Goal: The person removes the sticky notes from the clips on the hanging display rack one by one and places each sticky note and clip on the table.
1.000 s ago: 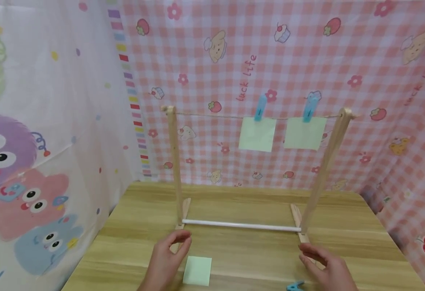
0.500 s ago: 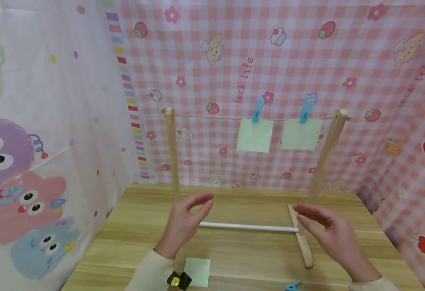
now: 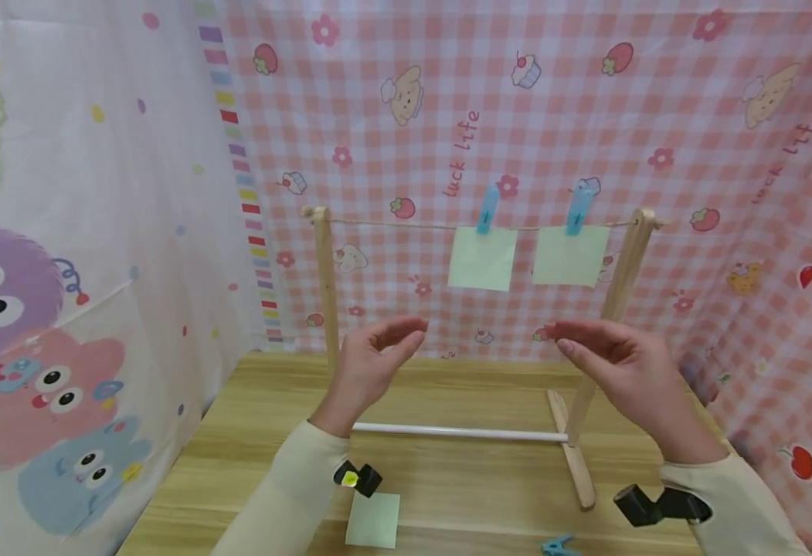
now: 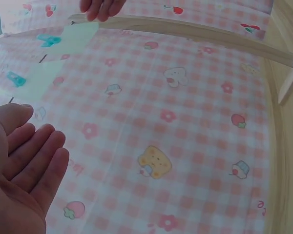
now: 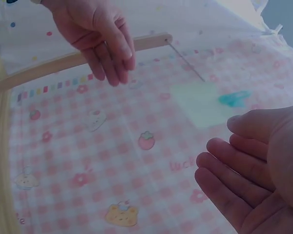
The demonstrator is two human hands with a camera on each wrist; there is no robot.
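Observation:
My left hand (image 3: 372, 367) is raised in front of the wooden rack's left post (image 3: 325, 293), fingers gently bent and holding nothing. Level with it, near the right post (image 3: 624, 282), my right hand (image 3: 631, 374) hovers, also holding nothing, thumb apart from the fingers. Above and between them, two pale green paper notes (image 3: 482, 261) hang from a string (image 3: 399, 225), each under a blue clothespin (image 3: 577, 212). Another green sticky note (image 3: 372, 521) lies on the table below my left forearm. A loose blue clothespin (image 3: 558, 545) is at the bottom edge of the head view.
A white rod (image 3: 461, 432) joins the rack's two sides low down, and the right wooden foot (image 3: 577, 471) points toward me. Behind the wooden table (image 3: 475, 494) hangs a pink checked cloth (image 3: 406, 46). A white printed cloth (image 3: 169, 232) covers the left side.
Both hands have risen from low over the table, beside the rack's feet, to below the hanging notes. The notes and clothespins have kept their places; the head view has shifted slightly.

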